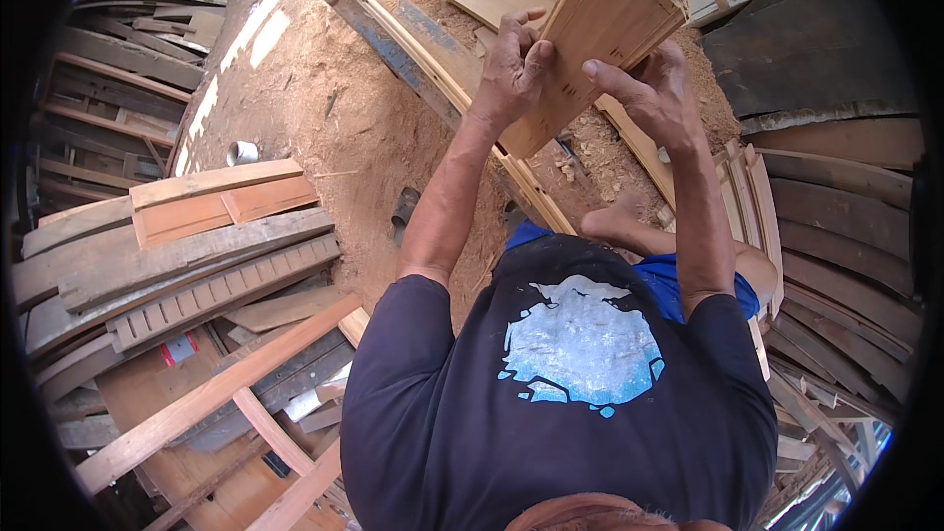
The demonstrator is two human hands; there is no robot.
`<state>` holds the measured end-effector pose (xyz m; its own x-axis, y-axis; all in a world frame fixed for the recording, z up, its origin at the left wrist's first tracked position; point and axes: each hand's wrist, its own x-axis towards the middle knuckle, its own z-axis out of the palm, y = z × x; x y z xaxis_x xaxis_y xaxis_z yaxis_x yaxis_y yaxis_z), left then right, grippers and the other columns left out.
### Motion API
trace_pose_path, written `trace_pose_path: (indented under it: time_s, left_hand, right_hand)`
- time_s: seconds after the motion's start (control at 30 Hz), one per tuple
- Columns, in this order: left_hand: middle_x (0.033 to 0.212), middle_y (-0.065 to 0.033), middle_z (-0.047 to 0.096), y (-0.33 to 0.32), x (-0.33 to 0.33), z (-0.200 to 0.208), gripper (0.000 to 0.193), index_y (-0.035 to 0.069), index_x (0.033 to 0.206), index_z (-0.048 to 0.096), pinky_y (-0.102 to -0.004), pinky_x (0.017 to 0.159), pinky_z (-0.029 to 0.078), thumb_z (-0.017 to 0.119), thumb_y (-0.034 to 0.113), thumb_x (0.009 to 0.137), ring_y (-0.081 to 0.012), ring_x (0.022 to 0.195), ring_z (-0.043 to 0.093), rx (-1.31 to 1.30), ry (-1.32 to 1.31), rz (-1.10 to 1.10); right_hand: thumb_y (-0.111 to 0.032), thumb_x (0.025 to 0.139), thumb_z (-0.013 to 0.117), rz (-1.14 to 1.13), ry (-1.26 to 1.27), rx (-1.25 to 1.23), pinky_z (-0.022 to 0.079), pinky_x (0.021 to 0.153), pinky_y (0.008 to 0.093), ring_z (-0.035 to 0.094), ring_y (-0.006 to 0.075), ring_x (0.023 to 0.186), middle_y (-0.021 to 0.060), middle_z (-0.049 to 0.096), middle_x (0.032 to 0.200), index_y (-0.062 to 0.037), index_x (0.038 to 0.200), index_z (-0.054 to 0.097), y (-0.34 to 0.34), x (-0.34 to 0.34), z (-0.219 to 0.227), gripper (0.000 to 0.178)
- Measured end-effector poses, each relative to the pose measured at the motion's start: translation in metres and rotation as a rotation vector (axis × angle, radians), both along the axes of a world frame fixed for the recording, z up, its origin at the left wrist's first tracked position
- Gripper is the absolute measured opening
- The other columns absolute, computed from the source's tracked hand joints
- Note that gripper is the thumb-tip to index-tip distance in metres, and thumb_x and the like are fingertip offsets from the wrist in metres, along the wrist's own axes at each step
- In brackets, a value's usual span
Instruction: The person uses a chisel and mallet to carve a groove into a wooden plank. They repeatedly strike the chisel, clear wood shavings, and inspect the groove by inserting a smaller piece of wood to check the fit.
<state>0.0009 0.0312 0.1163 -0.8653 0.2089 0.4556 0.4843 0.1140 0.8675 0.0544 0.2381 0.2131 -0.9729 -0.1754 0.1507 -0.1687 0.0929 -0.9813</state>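
A light brown wooden panel with raised strips along its edges is held up in front of me, tilted, its far end running out of the top of the head view. My left hand is closed on its left edge, thumb on the near face. On the right edge, my right hand grips the same panel, with its thumb against the face and its fingers partly hidden behind. Small dark pencil-like marks show on the panel between the hands. Beneath it, a long narrow wooden workpiece slants across a plank bench.
Sawdust and shavings cover the ground. Stacked planks and timber frames crowd the left; dark curved boards line the right. A metal can and a dark sandal lie on the left ground.
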Motion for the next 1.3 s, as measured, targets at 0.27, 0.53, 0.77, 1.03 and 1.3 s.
trace_pose_path:
  time_s: [0.27, 0.53, 0.77, 1.03, 1.3]
  left_hand:
    - [0.149, -0.0193, 0.058, -0.080, 0.026, -0.011, 0.084, 0.016, 0.160, 0.039, -0.0470, 0.112, 0.051, 0.084, 0.021, 0.089, -0.0366, 0.136, 0.057, -0.467, -0.397, 0.035]
    - [0.137, -0.0126, 0.068, -0.106, 0.030, -0.083, 0.064, 0.016, 0.153, 0.053, -0.0397, 0.104, 0.056, 0.078, 0.012, 0.094, -0.0247, 0.124, 0.066, -0.328, -0.553, -0.001]
    - [0.132, -0.0121, 0.071, -0.100, 0.029, -0.101, 0.056, 0.010, 0.149, 0.056, -0.0376, 0.103, 0.056, 0.073, 0.006, 0.097, -0.0211, 0.121, 0.067, -0.219, -0.569, -0.002]
    - [0.135, -0.0190, 0.068, -0.135, 0.047, -0.152, 0.060, 0.008, 0.142, 0.061, -0.0441, 0.108, 0.051, 0.082, 0.011, 0.086, -0.0346, 0.126, 0.064, -0.331, -0.461, 0.042]
    - [0.163, -0.0168, 0.038, -0.144, 0.007, -0.211, 0.085, 0.022, 0.149, 0.055, -0.0560, 0.123, 0.025, 0.090, 0.026, 0.072, -0.0466, 0.149, 0.029, -0.871, -0.249, -0.097]
  right_hand:
    - [-0.019, 0.091, 0.082, -0.044, 0.093, -0.068, 0.058, 0.088, 0.0358, 0.072, 0.0218, 0.100, 0.0161, 0.075, 0.110, 0.0075, 0.123, 0.065, -0.034, -0.007, -0.034, 0.045]
    - [-0.019, 0.093, 0.080, 0.026, 0.100, -0.005, 0.061, 0.083, 0.0363, 0.074, 0.0212, 0.097, 0.0176, 0.075, 0.106, 0.0068, 0.122, 0.066, -0.059, -0.009, -0.035, 0.041]
    - [-0.021, 0.092, 0.081, 0.006, 0.118, 0.088, 0.062, 0.080, 0.0353, 0.075, 0.0217, 0.091, 0.0176, 0.077, 0.097, 0.0071, 0.120, 0.068, -0.065, -0.010, -0.041, 0.042]
    - [-0.029, 0.091, 0.078, 0.029, 0.290, 0.524, 0.060, 0.065, 0.0441, 0.074, 0.0346, 0.069, 0.0181, 0.074, 0.079, -0.0003, 0.120, 0.065, -0.114, 0.014, -0.064, 0.043]
    - [-0.035, 0.089, 0.076, 0.279, 0.089, 0.596, 0.056, 0.085, 0.0513, 0.072, 0.0413, 0.095, 0.0251, 0.072, 0.093, -0.0039, 0.122, 0.065, -0.096, 0.004, -0.085, 0.047]
